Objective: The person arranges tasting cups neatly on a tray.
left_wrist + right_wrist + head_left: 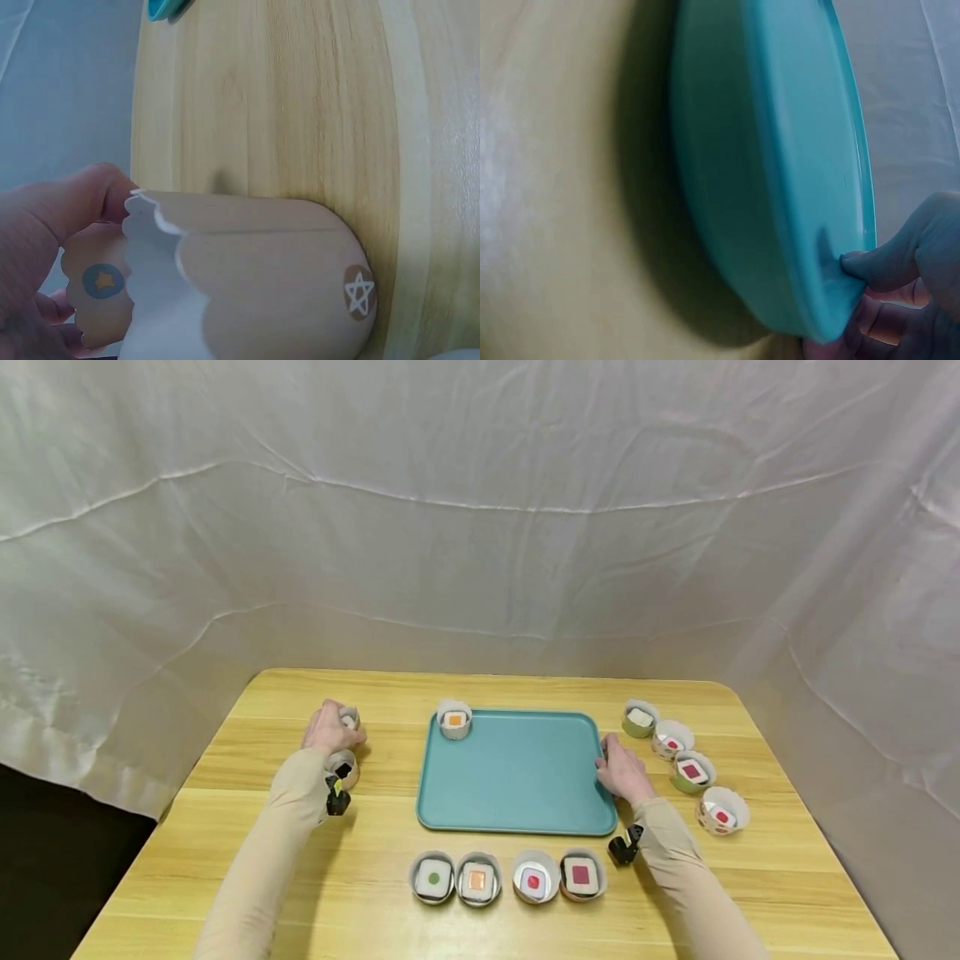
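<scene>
Here on the table's left side, the left hand (330, 728) grips a star-marked paper cup (97, 315), thin-walled, probably light and easily crushed, so a gentle hold near the scalloped rim suits it. Over at centre, the right hand (624, 770) pinches the right edge of the teal tray (517, 768), seemingly stiff and slick, best taken by its raised lip. Beneath is a wood-grain table (390, 893); pale cloth (480, 568) hangs behind.

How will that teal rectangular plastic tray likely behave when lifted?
The tray looks stiff, with a raised rim the right hand pinches. Its smooth, shiny surface might be slippery. The tan scalloped paper cup near its far-left corner could slide or tip.
</scene>
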`<state>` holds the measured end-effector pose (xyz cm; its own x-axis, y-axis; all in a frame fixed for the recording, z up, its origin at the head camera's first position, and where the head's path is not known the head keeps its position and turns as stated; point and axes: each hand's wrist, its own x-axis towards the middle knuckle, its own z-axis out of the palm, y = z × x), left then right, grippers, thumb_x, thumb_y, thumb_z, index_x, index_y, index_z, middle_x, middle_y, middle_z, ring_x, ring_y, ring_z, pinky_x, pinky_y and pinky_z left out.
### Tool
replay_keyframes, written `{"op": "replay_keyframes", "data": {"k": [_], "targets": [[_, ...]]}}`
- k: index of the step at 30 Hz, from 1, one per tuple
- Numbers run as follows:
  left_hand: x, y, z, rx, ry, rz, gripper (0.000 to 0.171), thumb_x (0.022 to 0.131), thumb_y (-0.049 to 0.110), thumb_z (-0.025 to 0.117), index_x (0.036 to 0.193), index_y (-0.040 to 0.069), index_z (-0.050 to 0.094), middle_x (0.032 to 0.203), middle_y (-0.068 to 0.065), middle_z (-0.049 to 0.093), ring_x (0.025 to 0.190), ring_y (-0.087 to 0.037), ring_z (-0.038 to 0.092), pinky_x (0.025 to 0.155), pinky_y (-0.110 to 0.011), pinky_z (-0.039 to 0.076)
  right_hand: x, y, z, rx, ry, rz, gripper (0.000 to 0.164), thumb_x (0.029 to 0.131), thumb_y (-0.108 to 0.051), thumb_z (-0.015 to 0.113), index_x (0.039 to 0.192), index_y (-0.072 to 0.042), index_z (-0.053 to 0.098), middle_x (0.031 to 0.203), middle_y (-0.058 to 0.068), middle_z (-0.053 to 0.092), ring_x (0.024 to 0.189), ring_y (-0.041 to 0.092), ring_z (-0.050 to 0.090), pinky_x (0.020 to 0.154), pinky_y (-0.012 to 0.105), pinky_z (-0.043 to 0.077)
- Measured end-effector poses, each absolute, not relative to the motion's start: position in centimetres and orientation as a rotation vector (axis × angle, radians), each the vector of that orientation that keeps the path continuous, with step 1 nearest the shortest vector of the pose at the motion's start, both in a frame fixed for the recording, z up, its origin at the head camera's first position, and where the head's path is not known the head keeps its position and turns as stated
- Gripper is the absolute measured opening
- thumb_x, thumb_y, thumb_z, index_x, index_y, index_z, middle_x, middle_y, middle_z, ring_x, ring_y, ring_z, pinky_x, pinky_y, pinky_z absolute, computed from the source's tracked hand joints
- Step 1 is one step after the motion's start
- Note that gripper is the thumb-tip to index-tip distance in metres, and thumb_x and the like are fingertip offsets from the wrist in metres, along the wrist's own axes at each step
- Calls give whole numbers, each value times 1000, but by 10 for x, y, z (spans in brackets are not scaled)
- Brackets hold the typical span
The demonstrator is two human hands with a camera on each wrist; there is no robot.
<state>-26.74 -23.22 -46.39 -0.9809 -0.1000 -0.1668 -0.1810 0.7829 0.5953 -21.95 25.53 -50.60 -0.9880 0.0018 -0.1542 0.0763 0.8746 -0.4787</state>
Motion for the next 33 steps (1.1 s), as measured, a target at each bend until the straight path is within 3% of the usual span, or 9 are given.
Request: {"op": "replay_keyframes", "data": {"k": [20, 33], "targets": [[-272, -202, -453, -178, 3072, 1142, 75, 76, 17, 80, 138, -1, 40, 126, -30, 60, 113, -46, 60, 96, -55, 54, -219, 255, -505, 69, 2882, -741, 25, 103, -13, 46, 124, 0, 43, 104, 25, 61, 82, 33, 57, 68, 41, 49], [-272, -173, -443, 222, 3220, 976, 63, 81, 16, 82, 130, -2, 48, 125, -27, 63, 113, -45, 64, 98, -55, 56, -218, 256, -504, 35, 2921, -729, 22, 102, -12, 47, 119, 1, 44, 100, 26, 62, 82, 35, 59, 71, 46, 49]]}}
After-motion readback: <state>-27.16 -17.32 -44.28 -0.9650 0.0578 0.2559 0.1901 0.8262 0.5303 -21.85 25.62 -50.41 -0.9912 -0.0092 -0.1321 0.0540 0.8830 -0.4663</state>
